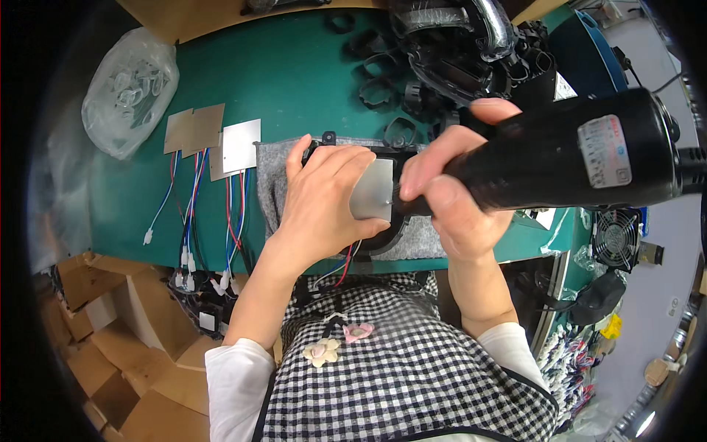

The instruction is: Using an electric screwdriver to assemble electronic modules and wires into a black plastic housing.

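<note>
My left hand (320, 195) is closed round a silver metal plate (374, 189), thumb on its near edge and fingers over its far edge. The plate sits on a black plastic part (394, 234), which lies on a grey cloth (431, 239); my hands hide much of that part. Red, blue and white wires (345, 267) hang below my left hand over the table edge. In my right hand (464, 199) is a thick black corded power tool (567, 158), gripped round its narrow front end. That end is at the plate's right side, and its tip is hidden by my fingers.
Several metal plates (241, 146) with wires lie left on the green table (287, 81). Beyond them is a clear plastic bag (131, 92) of small parts. Black plastic rings (377, 92) and housings crowd the far right. Cardboard boxes (147, 353) stand lower left; a fan (616, 239) is at right.
</note>
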